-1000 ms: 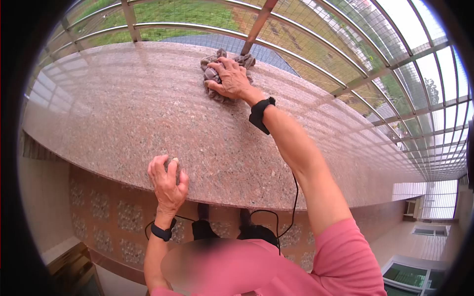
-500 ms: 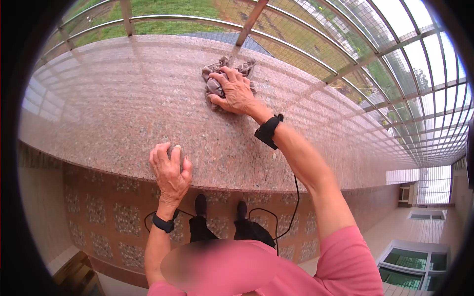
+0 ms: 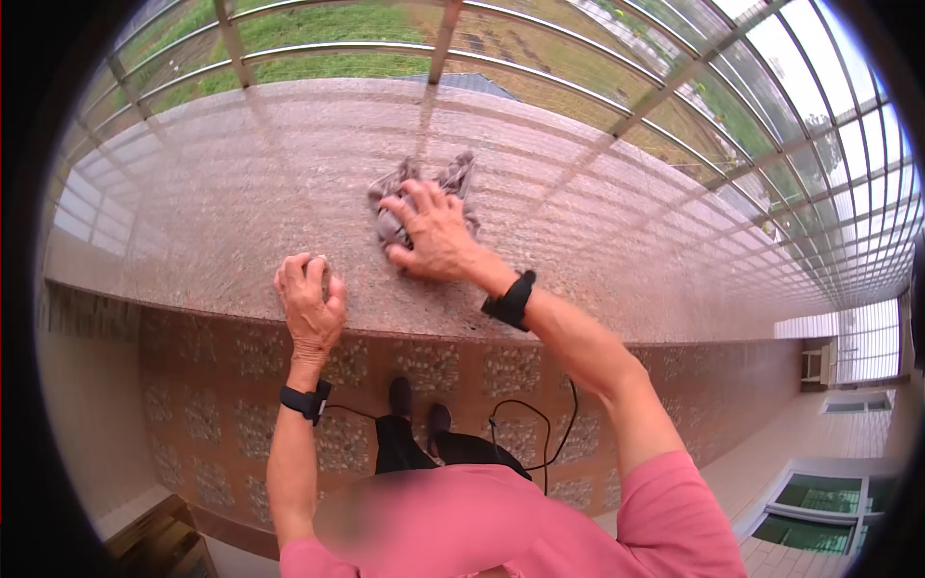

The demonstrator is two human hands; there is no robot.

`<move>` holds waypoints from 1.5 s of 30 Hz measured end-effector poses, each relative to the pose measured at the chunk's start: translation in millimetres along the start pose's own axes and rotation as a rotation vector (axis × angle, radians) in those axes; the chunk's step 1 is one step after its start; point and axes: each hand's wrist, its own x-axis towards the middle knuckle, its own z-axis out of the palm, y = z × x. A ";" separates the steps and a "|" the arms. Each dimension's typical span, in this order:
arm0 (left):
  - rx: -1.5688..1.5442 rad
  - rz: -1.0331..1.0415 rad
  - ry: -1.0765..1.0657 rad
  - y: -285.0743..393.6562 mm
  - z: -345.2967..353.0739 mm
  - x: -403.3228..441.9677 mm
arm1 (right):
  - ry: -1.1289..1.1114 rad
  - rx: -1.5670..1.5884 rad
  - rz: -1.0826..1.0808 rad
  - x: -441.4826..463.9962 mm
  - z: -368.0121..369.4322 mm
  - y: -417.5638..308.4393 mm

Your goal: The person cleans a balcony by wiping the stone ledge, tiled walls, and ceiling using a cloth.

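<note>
Right hand on cloth, left hand at ledge edge.

My right hand (image 3: 436, 231) presses a crumpled grey-brown fabric cloth (image 3: 389, 227) against the speckled pink polished stone ledge (image 3: 212, 202), fingers spread and bent over it. The cloth lies flat-side down between the metal railing (image 3: 438, 43) and the ledge's near edge. My left hand (image 3: 313, 303) rests near that edge, fingers curled; I cannot tell what they enclose.

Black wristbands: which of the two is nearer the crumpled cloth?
The right wristband, behind the right hand spread over the cloth. The left wristband is farther off, below the near edge of the stone slab.
</note>
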 end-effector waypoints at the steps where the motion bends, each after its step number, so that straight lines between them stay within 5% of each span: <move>1: 0.002 0.008 0.008 0.6 0.2 1.2 | 0.000 -0.004 -0.008 -12.7 -3.2 -8.0; 8: 0.001 0.020 0.025 -1.0 1.8 1.5 | -0.028 0.172 -0.152 -90.5 -28.5 -38.4; 15: 0.000 0.027 0.028 -2.3 2.3 1.7 | -0.226 0.236 -0.352 -90.4 -54.2 6.2; 23: 0.014 0.044 0.012 -5.2 1.9 3.3 | -0.259 -0.112 0.176 -48.0 -72.3 105.8; 30: 0.007 0.066 0.019 -6.3 3.4 2.5 | -0.114 -0.124 0.339 -136.6 -100.1 157.3; 38: 0.008 0.056 0.003 -8.6 4.3 0.4 | 0.100 -0.127 0.379 -238.0 -110.8 97.8; 45: -0.010 0.050 0.018 -5.5 3.5 0.7 | 0.183 -0.207 0.399 -202.8 -75.7 17.9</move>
